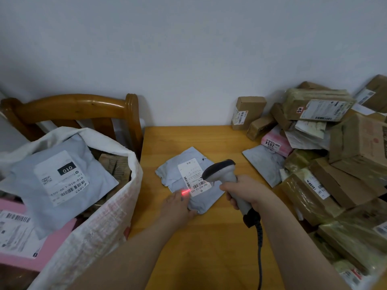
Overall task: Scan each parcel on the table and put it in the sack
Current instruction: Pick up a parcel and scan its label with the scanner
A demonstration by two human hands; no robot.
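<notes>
A small grey mailer parcel (178,174) with a white barcode label lies on the wooden table (209,248). My left hand (177,208) presses its near edge, fingers flat on the bag. My right hand (245,192) grips a grey handheld scanner (222,171) by its handle, head aimed at the label. A red laser line falls across the label's near corner and my left fingertips. The white woven sack (109,216) stands open at the left, holding a grey mailer, a pink parcel and brown boxes.
A heap of cardboard boxes and mailers (326,155) fills the table's right side up to the wall. A wooden chair (83,109) stands behind the sack. The scanner's black cable (259,258) runs down toward me.
</notes>
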